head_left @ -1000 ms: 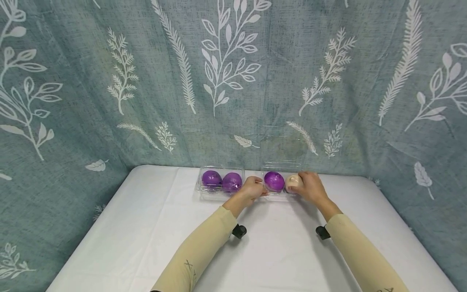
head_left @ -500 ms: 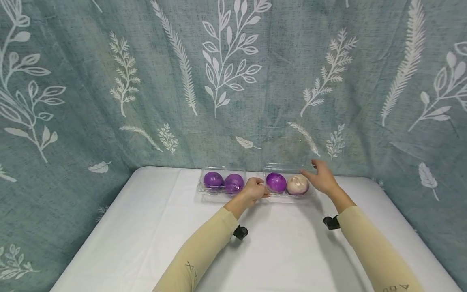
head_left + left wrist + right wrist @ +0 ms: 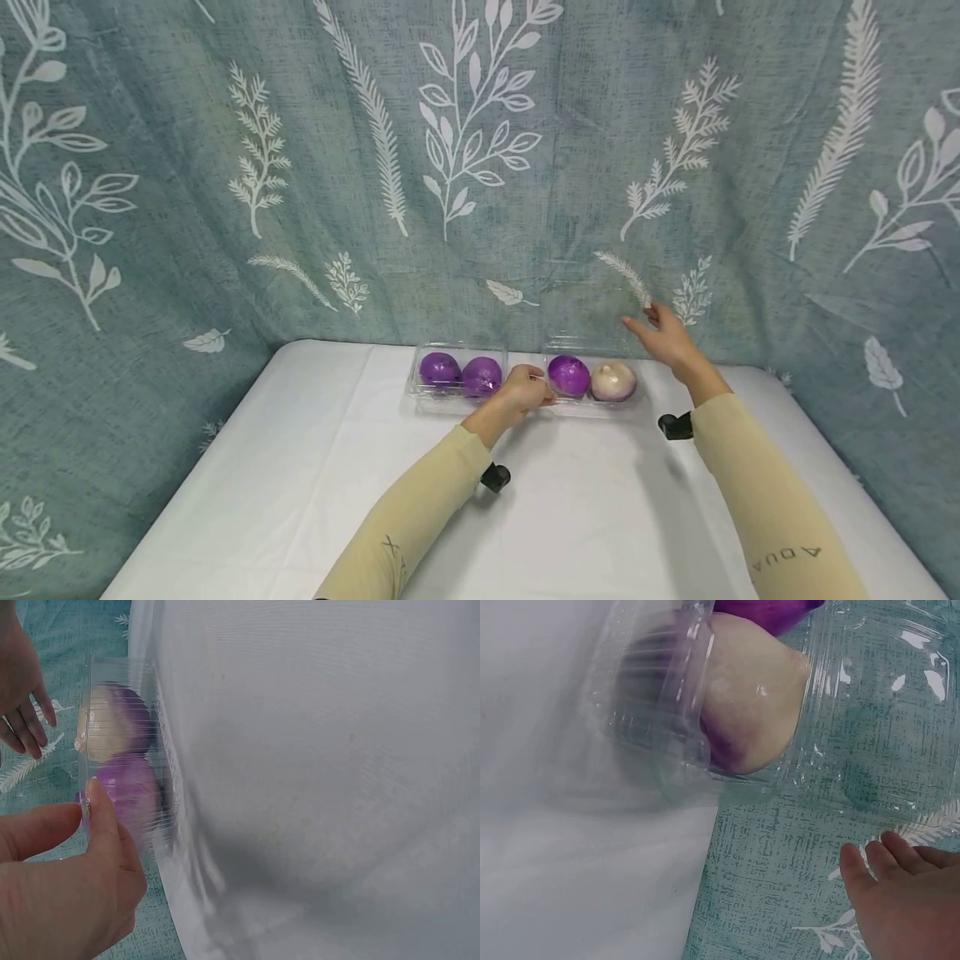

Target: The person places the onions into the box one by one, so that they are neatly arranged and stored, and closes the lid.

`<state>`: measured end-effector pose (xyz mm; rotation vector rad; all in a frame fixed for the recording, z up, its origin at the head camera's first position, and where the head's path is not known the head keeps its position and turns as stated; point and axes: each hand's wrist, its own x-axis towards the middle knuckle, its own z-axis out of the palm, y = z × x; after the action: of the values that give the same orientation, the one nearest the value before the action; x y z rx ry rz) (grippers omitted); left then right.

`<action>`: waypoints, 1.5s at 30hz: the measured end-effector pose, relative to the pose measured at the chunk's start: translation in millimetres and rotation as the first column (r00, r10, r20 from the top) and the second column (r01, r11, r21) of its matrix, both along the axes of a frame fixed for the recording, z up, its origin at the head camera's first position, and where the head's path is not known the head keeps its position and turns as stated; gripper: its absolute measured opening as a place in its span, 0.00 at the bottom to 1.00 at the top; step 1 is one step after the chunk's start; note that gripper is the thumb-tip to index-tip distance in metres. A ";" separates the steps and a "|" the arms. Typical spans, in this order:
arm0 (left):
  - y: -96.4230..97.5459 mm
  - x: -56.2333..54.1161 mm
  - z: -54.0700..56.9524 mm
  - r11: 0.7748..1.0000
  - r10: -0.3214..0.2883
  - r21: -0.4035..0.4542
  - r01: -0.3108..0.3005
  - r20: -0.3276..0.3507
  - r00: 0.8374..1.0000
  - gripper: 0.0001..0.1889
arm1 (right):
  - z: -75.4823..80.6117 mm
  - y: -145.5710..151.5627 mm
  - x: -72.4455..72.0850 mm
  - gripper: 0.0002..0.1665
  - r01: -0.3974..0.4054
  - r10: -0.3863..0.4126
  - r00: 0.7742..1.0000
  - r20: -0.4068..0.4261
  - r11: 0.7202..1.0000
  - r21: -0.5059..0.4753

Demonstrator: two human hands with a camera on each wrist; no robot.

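My left hand (image 3: pixel 525 392) pinches the left edge of a clear plastic clamshell container (image 3: pixel 697 697) between thumb and finger. The container's lid (image 3: pixel 885 697) stands raised at the back. Inside lie a round purple onion-like vegetable (image 3: pixel 568 376) and, to its right, a cream-and-purple turnip-like one (image 3: pixel 613 381). My right hand (image 3: pixel 670 340) is behind and right of the container, fingers extended, holding nothing. In the right wrist view its fingertips are close to the raised lid; whether they touch it I cannot tell.
Left of my left hand sits a second clear container (image 3: pixel 416 383) with two purple round vegetables (image 3: pixel 439 369). Both containers are near the back edge of the white-covered table (image 3: pixel 585 500). A teal leaf-patterned curtain (image 3: pixel 487 208) hangs right behind.
The right hand has let go of the cream-and-purple vegetable, leaving it in the container, then moved right and up toward the raised lid. The left hand keeps its hold on the container.
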<state>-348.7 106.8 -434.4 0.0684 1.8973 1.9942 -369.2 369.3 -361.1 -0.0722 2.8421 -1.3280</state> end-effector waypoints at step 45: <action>2.8 3.2 2.1 1.000 0.016 -0.011 -0.017 -0.021 1.000 0.29 | -14.3 21.4 55.7 0.35 -0.009 0.009 0.998 -0.057 1.000 0.008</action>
<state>-345.6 109.6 -432.2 0.0713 1.9283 2.0010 -313.5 390.7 -375.4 -0.1245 2.8899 -1.3351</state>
